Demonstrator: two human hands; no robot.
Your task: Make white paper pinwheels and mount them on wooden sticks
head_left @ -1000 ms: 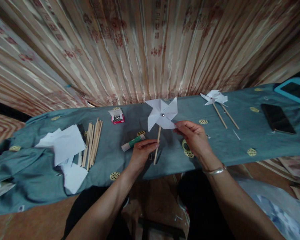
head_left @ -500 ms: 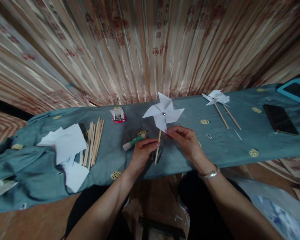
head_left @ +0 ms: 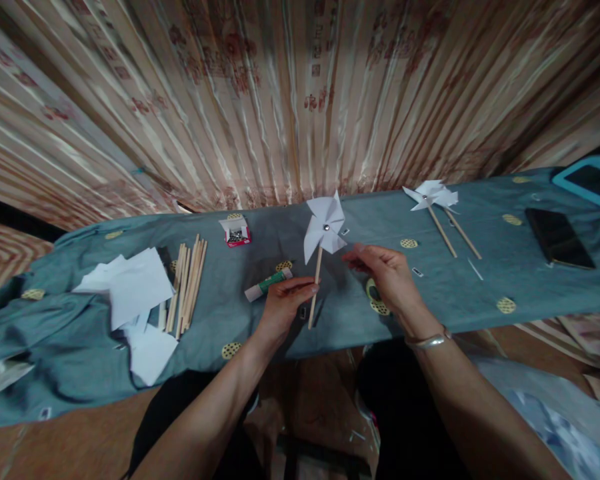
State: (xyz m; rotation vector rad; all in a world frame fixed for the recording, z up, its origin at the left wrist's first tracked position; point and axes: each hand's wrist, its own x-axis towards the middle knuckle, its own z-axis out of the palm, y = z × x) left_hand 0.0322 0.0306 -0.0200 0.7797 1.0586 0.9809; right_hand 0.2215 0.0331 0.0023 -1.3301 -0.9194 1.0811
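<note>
My left hand [head_left: 284, 301] pinches the thin wooden stick of a white paper pinwheel [head_left: 325, 228] and holds it upright over the blue-grey cloth [head_left: 330, 313]. A silver pin sits at the pinwheel's centre, and its blades look turned edge-on. My right hand [head_left: 386, 273], with a metal bangle on the wrist, hovers just right of the blades. Its fingers are loosely stretched towards them, holding nothing, with a small gap to the paper.
A green-and-white glue stick [head_left: 267, 285] lies by my left hand. Further left are a bundle of wooden sticks [head_left: 187, 283] and white paper sheets [head_left: 130, 290]. A red pin box [head_left: 236, 233] stands behind. Two finished pinwheels [head_left: 433, 197], a phone [head_left: 557, 237] and a teal-cased tablet [head_left: 587, 179] lie right.
My right hand let go of the lower blade and drew back to the right. The pinwheel's blades have turned and now look narrower. My left hand kept its hold on the stick.
</note>
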